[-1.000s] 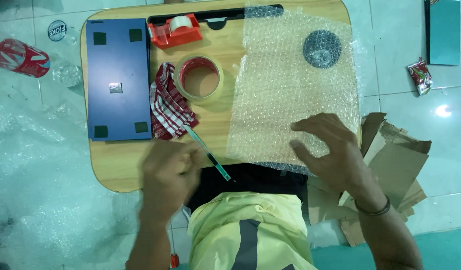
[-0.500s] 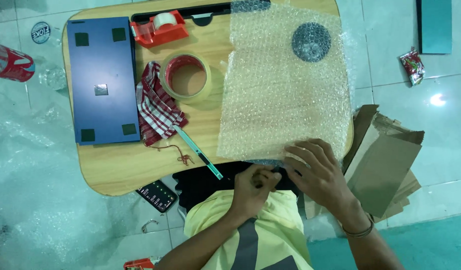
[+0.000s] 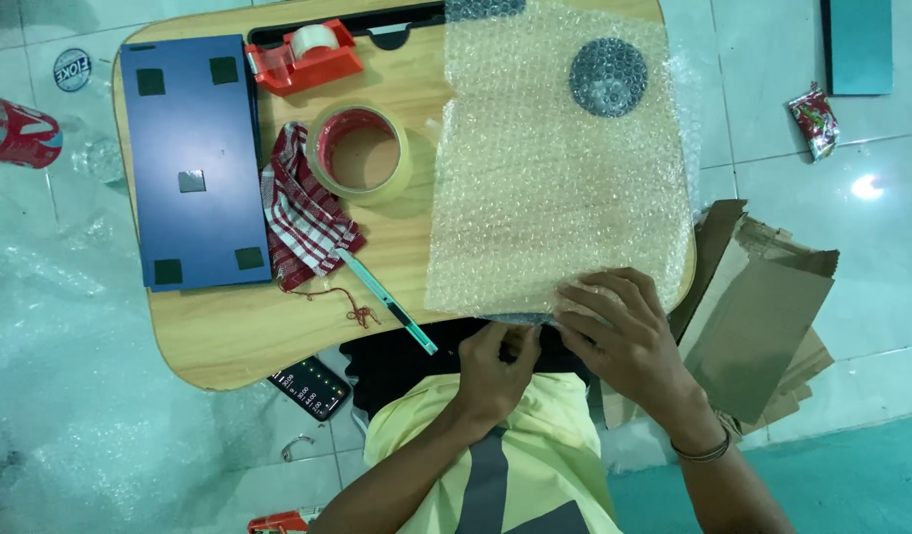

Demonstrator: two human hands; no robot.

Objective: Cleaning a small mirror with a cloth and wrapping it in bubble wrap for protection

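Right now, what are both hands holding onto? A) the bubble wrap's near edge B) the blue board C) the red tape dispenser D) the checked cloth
A: the left hand and right hand both grip the near edge of the bubble wrap on the wooden table.

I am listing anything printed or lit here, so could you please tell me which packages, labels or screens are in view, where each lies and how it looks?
Phone: floor below the wooden table's near edge, dark slab, screen lit.
Snack packet: floor tile at right, small, crumpled, red and green.
Round sticker: floor at upper left, blue and white disc.
Red wrapper: floor at far left, crumpled, red with white marks.
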